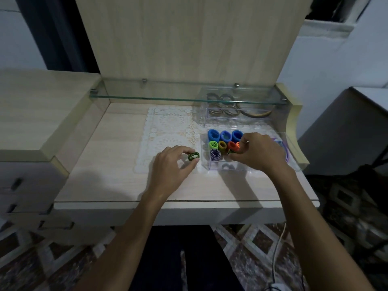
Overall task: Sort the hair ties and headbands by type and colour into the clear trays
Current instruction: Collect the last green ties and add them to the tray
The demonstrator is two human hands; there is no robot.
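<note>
No text, label, brand, number or sign can be read anywhere here.

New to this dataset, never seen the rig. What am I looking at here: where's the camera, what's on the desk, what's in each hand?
There is no robot: a person works bare-handed, and the single picture comes from a wide-angle camera on their head, looking down at a wooden dressing table. The left hand pinches a green and black striped hair tie over a white lace mat. The right hand reaches into the near clear tray, its curled fingers at a similar striped tie and an orange one. That tray already holds blue ties, a green, an olive, a red and a purple one. A second clear tray behind it, under a glass shelf, holds headbands.
</note>
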